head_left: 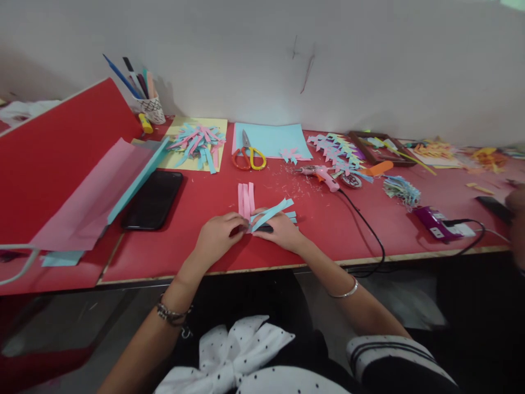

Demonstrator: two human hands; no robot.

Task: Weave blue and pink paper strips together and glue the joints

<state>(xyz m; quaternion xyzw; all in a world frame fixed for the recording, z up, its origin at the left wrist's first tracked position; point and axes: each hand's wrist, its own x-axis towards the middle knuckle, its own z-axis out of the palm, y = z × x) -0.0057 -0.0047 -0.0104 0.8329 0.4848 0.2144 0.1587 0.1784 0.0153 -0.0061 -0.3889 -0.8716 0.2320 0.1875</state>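
Note:
On the red table my left hand (219, 235) pinches the left end of a small bundle of crossed paper strips. Pink paper strips (246, 200) point away from me, and blue paper strips (273, 213) run to the right over my right hand (281, 230). The fingers of my right hand are closed around the strips near where they cross. A dark, narrow object (264, 227) shows beneath the right fingers; its kind is unclear. The fingertips hide part of the crossing.
Scissors (248, 156) lie on blue sheets (270, 139) behind my hands. A pink glue gun (322, 175) with a black cord is to the right, near paper chains (334, 150). A black phone (153, 200) lies left. Another person's hand (517, 205) shows at the right edge.

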